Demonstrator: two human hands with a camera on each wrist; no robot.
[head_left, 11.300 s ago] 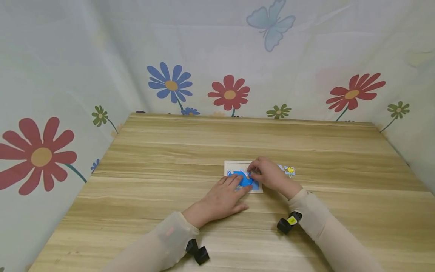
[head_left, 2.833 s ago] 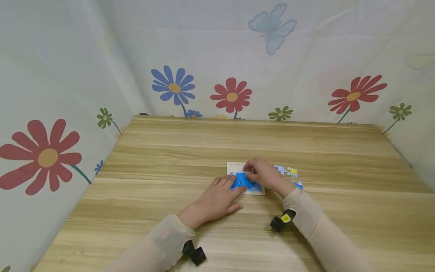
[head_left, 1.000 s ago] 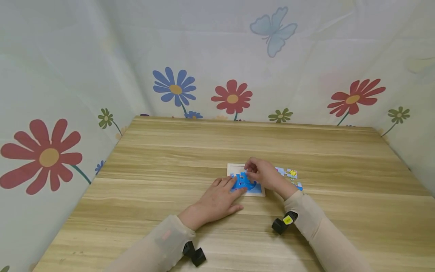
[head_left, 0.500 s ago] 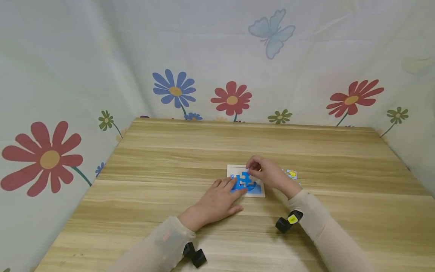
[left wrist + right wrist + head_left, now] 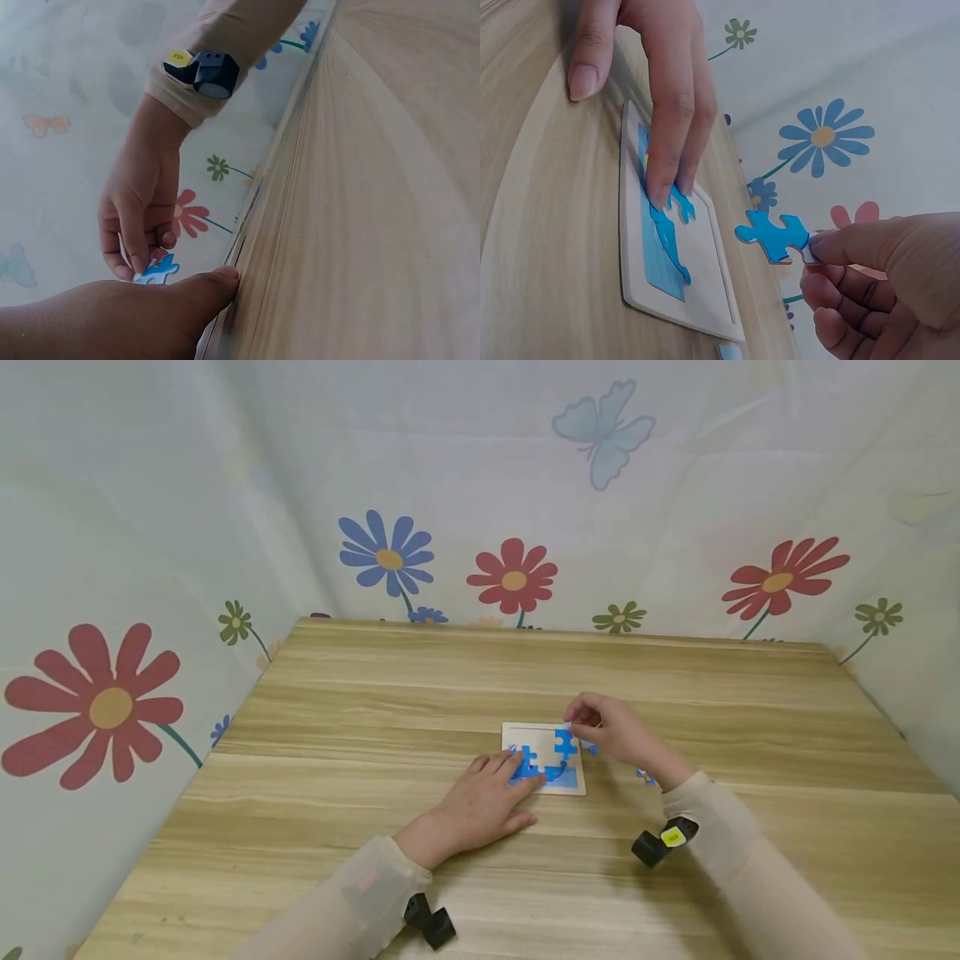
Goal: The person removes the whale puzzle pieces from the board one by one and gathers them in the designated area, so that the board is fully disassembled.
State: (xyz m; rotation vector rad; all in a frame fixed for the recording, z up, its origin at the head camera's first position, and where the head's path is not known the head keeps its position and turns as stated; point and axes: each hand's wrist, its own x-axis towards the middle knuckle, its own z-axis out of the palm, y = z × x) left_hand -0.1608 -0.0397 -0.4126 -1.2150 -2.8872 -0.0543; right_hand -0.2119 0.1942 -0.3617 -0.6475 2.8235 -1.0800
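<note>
A wooden puzzle tray lies near the middle of the table, with joined blue puzzle pieces along its near side and bare wood on its far side. My left hand rests at the tray's left, its straight fingers touching the pieces there and covering some of them. Thumb and forefinger of my right hand pinch a blue puzzle piece by its pale edge, raised above the tray in the right wrist view. In the head view this piece overlaps the tray's right side.
To the right of the tray lie loose puzzle pieces, partly hidden under my right hand and wrist. Wood-grain table surrounds the tray. Behind it hangs a white curtain printed with flowers and a butterfly.
My right hand has lifted the blue puzzle piece from among the others and moved it to the right, which bares more of the tray. My left hand has stayed in place over the last second.
</note>
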